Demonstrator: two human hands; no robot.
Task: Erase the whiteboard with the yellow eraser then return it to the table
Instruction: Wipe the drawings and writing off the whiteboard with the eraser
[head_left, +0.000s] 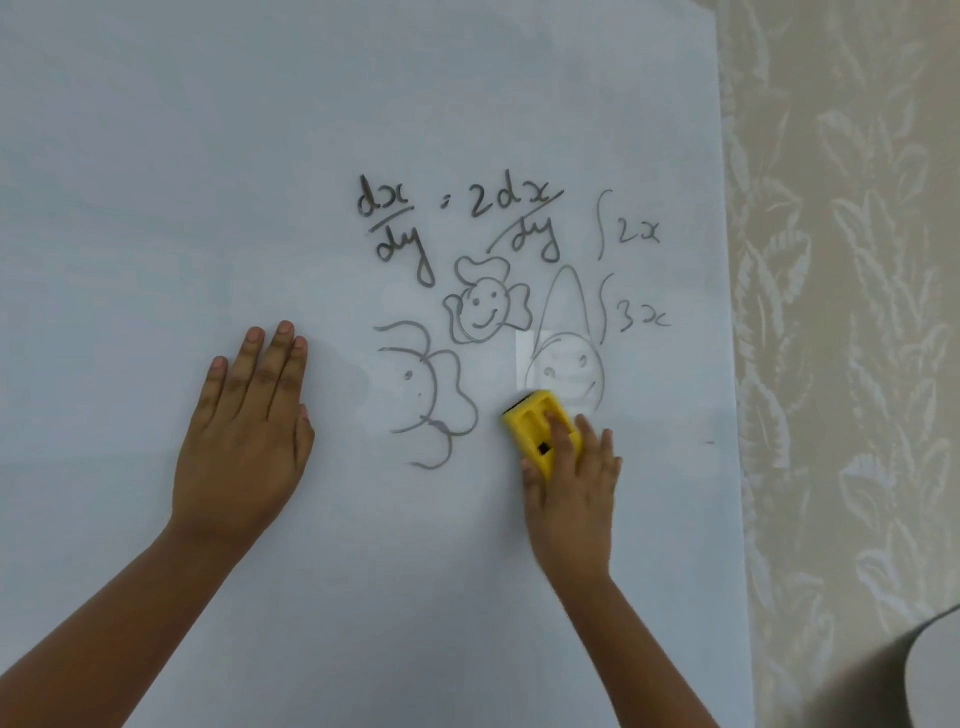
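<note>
Yellow eraser (537, 431) pinched in right hand (571, 483), flat on whiteboard (208, 156) below pointed-hat face (566, 364), partly wiped. Left hand (244, 431) spread, bracing board. Risk: narrow strokes leave streaks; formulas (462, 223) above missed.

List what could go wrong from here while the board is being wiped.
1. The left hand lies flat on the whiteboard beside the leftmost doodle; sliding right, it could smear that ink.
2. The right hand holds the yellow eraser low on the pointed-hat face, which is only faded; a light pass may leave ghost lines.
</note>
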